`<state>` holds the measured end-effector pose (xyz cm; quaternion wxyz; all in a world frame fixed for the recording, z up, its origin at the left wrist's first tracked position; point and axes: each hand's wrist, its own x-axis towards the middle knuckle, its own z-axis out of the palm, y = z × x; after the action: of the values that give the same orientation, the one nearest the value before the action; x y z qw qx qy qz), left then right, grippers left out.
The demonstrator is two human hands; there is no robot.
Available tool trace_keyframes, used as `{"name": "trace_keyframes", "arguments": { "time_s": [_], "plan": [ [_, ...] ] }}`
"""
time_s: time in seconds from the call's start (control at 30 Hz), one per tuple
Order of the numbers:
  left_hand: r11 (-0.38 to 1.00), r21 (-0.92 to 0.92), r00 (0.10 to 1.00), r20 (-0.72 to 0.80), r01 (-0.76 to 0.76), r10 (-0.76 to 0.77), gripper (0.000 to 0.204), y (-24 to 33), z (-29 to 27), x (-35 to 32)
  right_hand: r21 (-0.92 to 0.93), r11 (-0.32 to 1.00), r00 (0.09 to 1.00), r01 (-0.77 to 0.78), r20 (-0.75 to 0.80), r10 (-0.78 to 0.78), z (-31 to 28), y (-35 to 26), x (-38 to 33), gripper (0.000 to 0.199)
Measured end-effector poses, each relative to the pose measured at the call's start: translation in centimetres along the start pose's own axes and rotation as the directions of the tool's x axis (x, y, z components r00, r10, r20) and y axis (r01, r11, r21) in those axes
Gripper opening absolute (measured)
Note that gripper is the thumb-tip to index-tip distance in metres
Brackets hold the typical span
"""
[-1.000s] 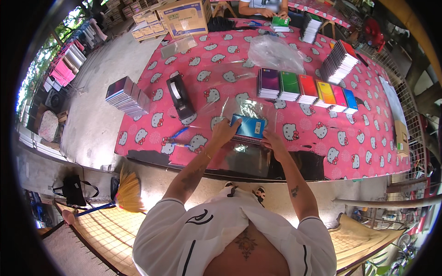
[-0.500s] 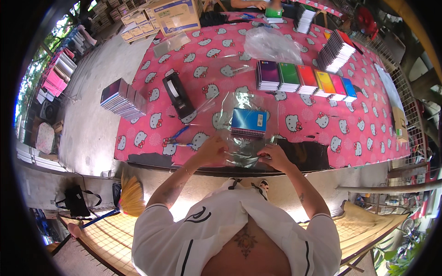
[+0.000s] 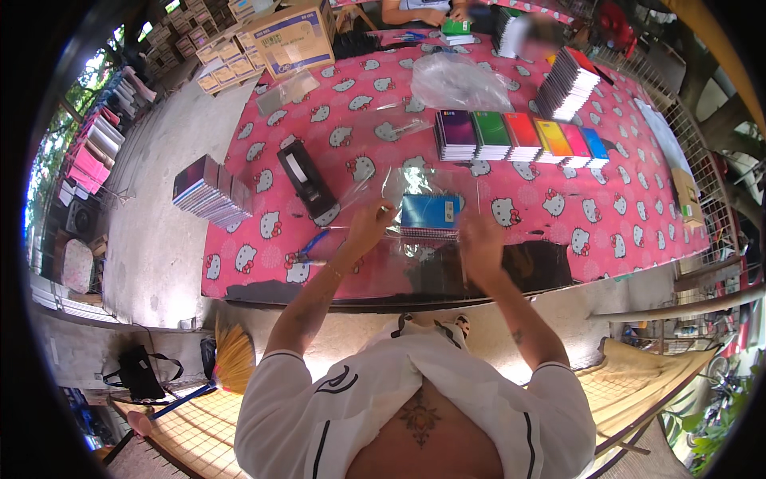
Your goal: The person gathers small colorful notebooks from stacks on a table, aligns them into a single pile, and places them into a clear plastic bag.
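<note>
A small stack of spiral notebooks with a blue top cover (image 3: pixel 429 211) lies before me on a clear plastic sheet (image 3: pixel 415 180). My left hand (image 3: pixel 370 228) is at the left side of the stack, thumb and fingertips pinched on the edge of the plastic. On the stack's right side is my right hand (image 3: pixel 482 241), smeared by motion, so its fingers cannot be made out. Left of the stack sit a black tape dispenser (image 3: pixel 306 180) and blue-handled scissors (image 3: pixel 311 246), partly behind my left forearm.
A row of notebook piles in several colours (image 3: pixel 523 140) stands beyond the stack. A tall notebook pile (image 3: pixel 568 83) is at back right, another (image 3: pixel 211 190) at the left edge. Crumpled plastic (image 3: pixel 461 81) and a cardboard box (image 3: pixel 294 40) lie farther back. A co-worker's hands (image 3: pixel 447 16) hold a green notebook.
Both hands have moved away from me, from the plastic's near edge to either side of the notebook stack. The plastic's near part no longer stretches toward the table edge.
</note>
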<state>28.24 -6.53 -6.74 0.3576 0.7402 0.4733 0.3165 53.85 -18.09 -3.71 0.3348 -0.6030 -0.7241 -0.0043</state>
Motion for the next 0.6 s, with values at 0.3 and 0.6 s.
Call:
{"name": "trace_keyframes", "arguments": {
  "time_s": [0.3, 0.6],
  "plan": [
    [0.938, 0.202, 0.959, 0.079, -0.281, 0.271, 0.025, 0.6, 1.7, 11.2, -0.129, 0.987, 0.991, 0.093, 0.107, -0.079, 6.0, -3.4, -1.1, 0.049],
    [0.686, 0.544, 0.857, 0.452, -0.483, 0.245, 0.015, 0.3, 7.7, 16.9, -0.137, 0.985, 0.989, 0.104, 0.119, -0.088, 6.0, -3.1, -0.8, 0.049]
  ]
}}
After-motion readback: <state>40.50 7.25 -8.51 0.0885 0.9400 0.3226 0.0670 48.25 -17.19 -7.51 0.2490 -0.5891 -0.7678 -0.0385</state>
